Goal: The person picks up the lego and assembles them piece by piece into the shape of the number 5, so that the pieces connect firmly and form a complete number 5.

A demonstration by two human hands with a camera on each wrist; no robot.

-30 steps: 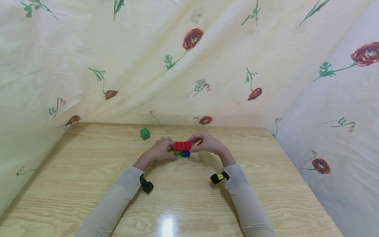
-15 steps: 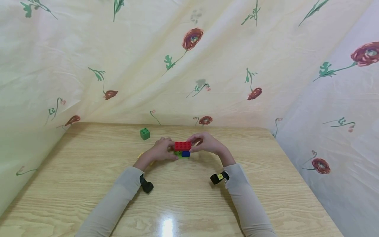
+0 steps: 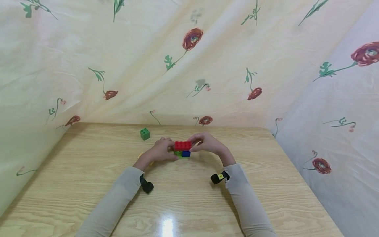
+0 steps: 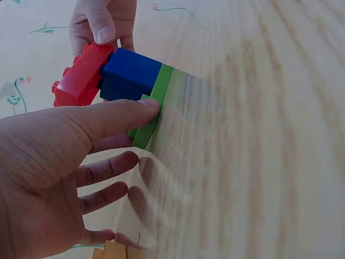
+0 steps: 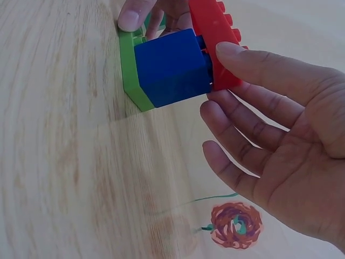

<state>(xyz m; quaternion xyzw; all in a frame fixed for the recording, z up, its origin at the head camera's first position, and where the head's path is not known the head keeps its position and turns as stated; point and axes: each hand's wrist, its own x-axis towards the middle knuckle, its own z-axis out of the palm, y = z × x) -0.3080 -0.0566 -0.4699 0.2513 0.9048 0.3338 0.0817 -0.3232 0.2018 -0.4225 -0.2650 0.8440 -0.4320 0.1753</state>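
A light green plate (image 4: 161,83) lies on the table with a blue brick (image 5: 172,67) on one half of it. Over the blue brick sits a red brick (image 3: 183,145), slightly tilted, its studs up; a narrow gap shows between the two in the right wrist view. My left hand (image 3: 161,150) pinches the green plate at its left end, thumb on the near side. With thumb and fingers my right hand (image 3: 207,144) pinches the right end of the red brick (image 5: 218,46).
A dark green brick (image 3: 145,134) stands at the back, left of my hands. Something yellow (image 3: 140,154) lies partly hidden behind my left wrist; in the left wrist view a yellow piece (image 4: 110,251) shows at the bottom. Flowered cloth hangs behind the table.
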